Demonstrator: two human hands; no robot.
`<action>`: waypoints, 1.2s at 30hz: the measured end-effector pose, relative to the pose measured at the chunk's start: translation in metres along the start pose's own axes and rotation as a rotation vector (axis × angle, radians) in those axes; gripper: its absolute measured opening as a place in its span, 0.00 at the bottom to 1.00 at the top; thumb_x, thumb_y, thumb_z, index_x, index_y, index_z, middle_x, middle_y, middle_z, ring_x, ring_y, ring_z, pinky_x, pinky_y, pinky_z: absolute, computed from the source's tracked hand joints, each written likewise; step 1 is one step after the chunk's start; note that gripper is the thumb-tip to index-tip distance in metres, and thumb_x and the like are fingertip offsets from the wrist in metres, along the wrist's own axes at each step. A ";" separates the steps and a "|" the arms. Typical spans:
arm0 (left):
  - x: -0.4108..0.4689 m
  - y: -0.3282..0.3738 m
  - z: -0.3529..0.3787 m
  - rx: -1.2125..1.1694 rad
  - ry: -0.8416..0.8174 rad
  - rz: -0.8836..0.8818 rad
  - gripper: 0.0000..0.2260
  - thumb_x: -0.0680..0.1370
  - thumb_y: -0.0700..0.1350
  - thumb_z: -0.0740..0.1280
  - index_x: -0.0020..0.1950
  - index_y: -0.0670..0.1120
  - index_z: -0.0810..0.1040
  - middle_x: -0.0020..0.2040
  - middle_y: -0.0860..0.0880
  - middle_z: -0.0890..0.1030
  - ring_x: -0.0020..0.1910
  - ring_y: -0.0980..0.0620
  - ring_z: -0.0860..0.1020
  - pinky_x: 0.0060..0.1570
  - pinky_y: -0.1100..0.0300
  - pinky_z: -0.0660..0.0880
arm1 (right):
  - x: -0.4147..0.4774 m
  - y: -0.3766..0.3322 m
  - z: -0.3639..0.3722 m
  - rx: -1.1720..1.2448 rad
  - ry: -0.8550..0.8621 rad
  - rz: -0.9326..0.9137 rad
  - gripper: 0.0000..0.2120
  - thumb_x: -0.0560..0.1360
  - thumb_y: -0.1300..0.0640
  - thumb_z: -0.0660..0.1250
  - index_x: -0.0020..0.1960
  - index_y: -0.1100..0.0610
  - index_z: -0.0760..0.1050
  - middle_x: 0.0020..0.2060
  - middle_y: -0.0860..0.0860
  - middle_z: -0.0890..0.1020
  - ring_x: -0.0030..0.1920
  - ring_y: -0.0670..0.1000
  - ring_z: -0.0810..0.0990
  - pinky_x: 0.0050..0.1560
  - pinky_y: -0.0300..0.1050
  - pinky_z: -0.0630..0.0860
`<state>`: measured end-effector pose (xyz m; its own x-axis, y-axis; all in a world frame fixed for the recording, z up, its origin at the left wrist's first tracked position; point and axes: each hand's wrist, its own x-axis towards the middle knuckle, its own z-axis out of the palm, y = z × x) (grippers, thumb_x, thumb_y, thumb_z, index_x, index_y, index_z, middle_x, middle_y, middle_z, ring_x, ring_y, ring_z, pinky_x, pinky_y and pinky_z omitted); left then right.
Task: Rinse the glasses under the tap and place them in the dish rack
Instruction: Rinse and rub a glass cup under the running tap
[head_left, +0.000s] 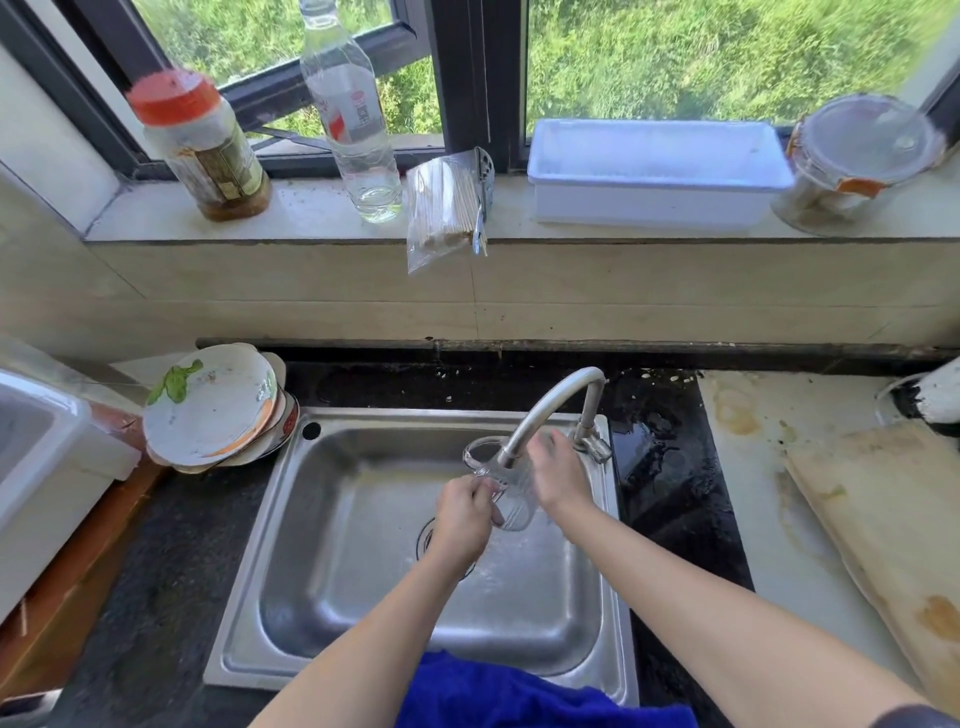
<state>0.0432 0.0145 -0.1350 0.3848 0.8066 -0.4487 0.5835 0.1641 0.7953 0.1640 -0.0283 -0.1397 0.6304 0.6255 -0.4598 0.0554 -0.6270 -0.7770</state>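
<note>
Both hands are holding one glass (506, 491) over the sink (358, 603), right under the tap (550, 400). The left hand (467, 514) is gripping the near left side, fingers curled tight on it at about mid height. The right hand (558, 475) is wrapping the right side, with its fingers reaching round the back and blurring there. The glass is sitting between the two hands, up in the air and not touching the sink floor. It is tilting, mouth up and to the left, base down toward the right. The spout's tip is meeting the open rim. The glass is clear, with a smooth rim and vertical ribs running down the lower body. Cannot tell if it has a handle, as the left hand is covering that spot. The sink floor below is looking wet around the drain. A stack of plates (208, 415) is leaning at the sink's left corner. A blue cloth (519, 696) is hanging over the near edge. A wooden board (883, 525) is lying on the counter to the right. On the window sill are standing a jar with a red lid (208, 150), a clear bottle (353, 119), a bag of sticks (444, 213), a white tray (654, 176) and a glass jar (857, 161).
</note>
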 end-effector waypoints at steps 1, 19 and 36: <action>0.001 0.000 0.000 -0.052 0.018 -0.042 0.12 0.80 0.39 0.59 0.39 0.43 0.78 0.26 0.47 0.79 0.24 0.54 0.70 0.28 0.61 0.64 | -0.006 -0.003 0.003 0.004 -0.028 -0.018 0.29 0.73 0.34 0.53 0.68 0.48 0.68 0.65 0.47 0.74 0.65 0.54 0.74 0.60 0.55 0.71; 0.017 0.014 -0.021 0.592 0.037 0.120 0.15 0.82 0.48 0.55 0.45 0.40 0.73 0.49 0.37 0.79 0.51 0.37 0.76 0.46 0.51 0.68 | -0.002 -0.020 0.020 0.422 -0.240 0.151 0.12 0.81 0.48 0.61 0.62 0.52 0.73 0.52 0.48 0.81 0.47 0.46 0.77 0.49 0.43 0.73; 0.009 -0.010 -0.029 0.353 -0.107 0.338 0.20 0.68 0.43 0.58 0.56 0.47 0.79 0.48 0.48 0.76 0.48 0.50 0.74 0.47 0.58 0.69 | 0.012 -0.017 0.002 0.901 -0.250 0.336 0.14 0.73 0.47 0.70 0.49 0.58 0.79 0.44 0.55 0.82 0.48 0.56 0.81 0.57 0.55 0.78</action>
<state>0.0199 0.0360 -0.1354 0.6549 0.7155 -0.2433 0.6125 -0.3138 0.7255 0.1692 -0.0088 -0.1330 0.3186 0.6249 -0.7128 -0.7708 -0.2669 -0.5785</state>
